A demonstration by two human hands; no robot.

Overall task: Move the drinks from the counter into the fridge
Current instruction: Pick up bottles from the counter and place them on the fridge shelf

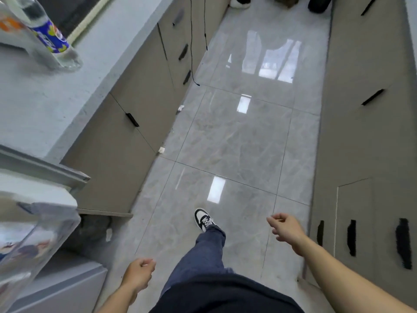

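A clear plastic drink bottle (48, 35) w/ a blue-and-yellow label is seen standing on the grey counter (45, 102) at upper left, near the front edge; a second, orange-marked container (9, 24) is partly visible just beside it, too blurred to be identified. The open fridge door (33, 222), w/ a clear shelf bin, is seen at lower left. Both hands are carried low over the tiled floor (237, 136): the left hand (138, 274) loosely curled, nothing held; the right hand (285, 227) likewise loosely curled & empty. A step is being taken, sneaker (203, 219) forward. Risks judged: the bottle, approx. at the edge, could be knocked off by a hurried reach; the open door could be clipped in passing; glossy tiles could be slipped on.
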